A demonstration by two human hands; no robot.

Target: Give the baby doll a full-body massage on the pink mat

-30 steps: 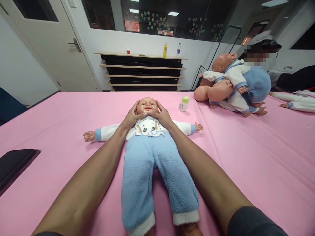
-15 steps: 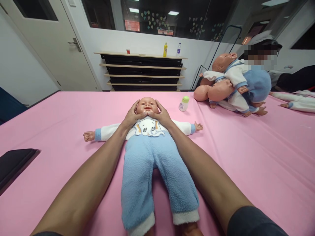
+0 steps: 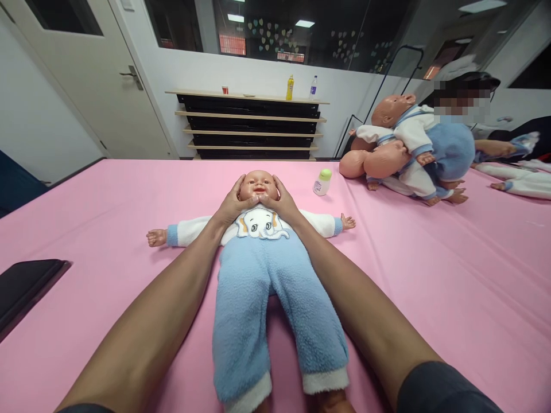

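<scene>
A baby doll point(image 3: 267, 269) lies on its back, its arms spread wide, in a white top with an elephant patch and fluffy light-blue trousers. My left hand point(image 3: 236, 202) cups the left side of its head, fingers along the cheek and ear. On the opposite side my right hand point(image 3: 282, 202) holds the head in the same way. Both thumbs meet under the doll's chin. A small white bottle with a green cap point(image 3: 322, 182) stands beyond the doll's outstretched arm on the right.
The pink table cover point(image 3: 430, 275) spreads beneath. Several other dolls point(image 3: 400, 143) are piled at the back right, with a co-worker point(image 3: 465, 86) behind them. A black flat case point(image 3: 30, 287) lies at the left edge. Behind the table, a shelf-like stack point(image 3: 249, 123) carries bottles.
Both hands stay on the doll's head, with no clear movement. At the far right, a forearm and a blurred hand have come into view beside the doll pile.
</scene>
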